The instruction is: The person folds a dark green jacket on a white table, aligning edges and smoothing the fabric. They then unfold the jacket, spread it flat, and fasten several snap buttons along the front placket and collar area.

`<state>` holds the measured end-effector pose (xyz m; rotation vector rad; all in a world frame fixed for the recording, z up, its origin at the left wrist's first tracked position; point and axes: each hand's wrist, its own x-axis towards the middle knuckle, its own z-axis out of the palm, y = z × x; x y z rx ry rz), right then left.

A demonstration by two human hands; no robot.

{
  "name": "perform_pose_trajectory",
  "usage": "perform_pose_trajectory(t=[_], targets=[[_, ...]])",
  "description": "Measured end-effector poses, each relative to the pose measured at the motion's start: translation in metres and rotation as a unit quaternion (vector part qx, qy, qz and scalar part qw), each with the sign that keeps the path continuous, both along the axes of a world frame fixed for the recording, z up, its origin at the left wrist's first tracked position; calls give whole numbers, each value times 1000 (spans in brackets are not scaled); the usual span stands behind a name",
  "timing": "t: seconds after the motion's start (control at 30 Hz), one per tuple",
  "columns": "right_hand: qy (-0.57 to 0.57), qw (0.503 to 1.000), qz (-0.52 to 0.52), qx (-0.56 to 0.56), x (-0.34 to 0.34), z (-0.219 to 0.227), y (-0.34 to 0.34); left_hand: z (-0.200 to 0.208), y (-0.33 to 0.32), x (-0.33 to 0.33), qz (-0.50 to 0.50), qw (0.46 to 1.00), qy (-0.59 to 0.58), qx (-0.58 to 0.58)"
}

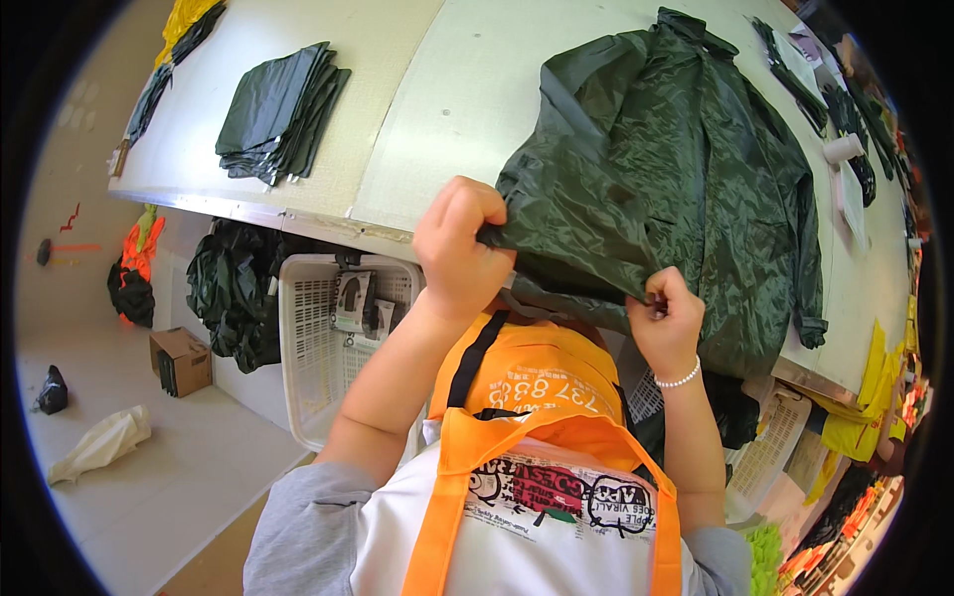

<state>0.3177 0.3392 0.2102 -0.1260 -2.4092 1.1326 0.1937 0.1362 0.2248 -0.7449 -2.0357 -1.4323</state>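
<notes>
A dark green, shiny rain jacket (pixel 701 189) lies spread over the white table, its collar at the far side and its hem hanging toward me past the near edge. My left hand (pixel 464 243) is closed in a fist round the jacket's left lower corner. Farther right, my right hand (pixel 668 323) pinches the hem near the front opening, a bracelet on its wrist. Between the two hands the fabric is lifted and sags a little. Some of the fingers are curled out of sight.
On the white table (pixel 412 129) a stack of folded dark green pieces (pixel 280 114) lies to the left. Below stand a white plastic basket (pixel 298 348) with packets, a cardboard box (pixel 181 361) and a dark garment heap (pixel 237 293). A white roll (pixel 843 149) sits at right.
</notes>
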Motion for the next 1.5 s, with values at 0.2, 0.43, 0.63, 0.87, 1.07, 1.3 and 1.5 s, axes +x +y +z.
perform_pose_trajectory(t=[0.2, 0.43, 0.63, 0.87, 1.07, 1.3, 1.5], targets=[[13, 999, 36, 12, -17, 34, -21, 1, 10, 5, -57, 998, -14, -17], [-69, 990, 103, -66, -14, 42, -21, 6, 10, 11, -109, 990, 10, -86], [-114, 978, 117, -133, -15, 44, -16, 13, 5, 7, -116, 987, 63, -89], [-205, 970, 53, -120, -10, 35, -23, 4, -29, 4, -39, 989, -43, -137], [-228, 967, -1, -117, 26, -3, -3, -45, -148, -44, 34, 911, -391, -128], [-258, 958, -33, -117, 83, -53, 60, -61, -36, 3, -1, 922, -248, -298], [-217, 962, -112, -119, 107, -68, 198, -123, 190, 103, -178, 901, -224, -327]])
